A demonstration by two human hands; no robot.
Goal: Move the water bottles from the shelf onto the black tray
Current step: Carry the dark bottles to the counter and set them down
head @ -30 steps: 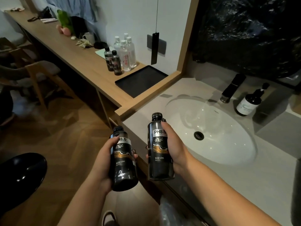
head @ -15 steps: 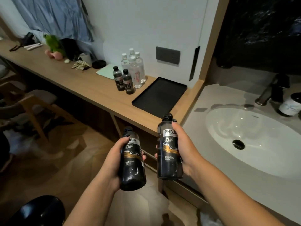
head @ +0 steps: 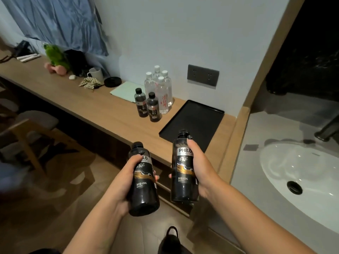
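Wooden bench point(head: 95, 107) mid-frame carries black tray point(head: 200, 114); left hand point(head: 126, 178) and right hand point(head: 200, 167) each grip a dark bottle, lower centre.

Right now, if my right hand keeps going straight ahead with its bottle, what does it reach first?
Probably the black tray: the right hand and its dark bottle sit just short of the tray's near edge. Depth is unclear, though nothing seems to stand between.
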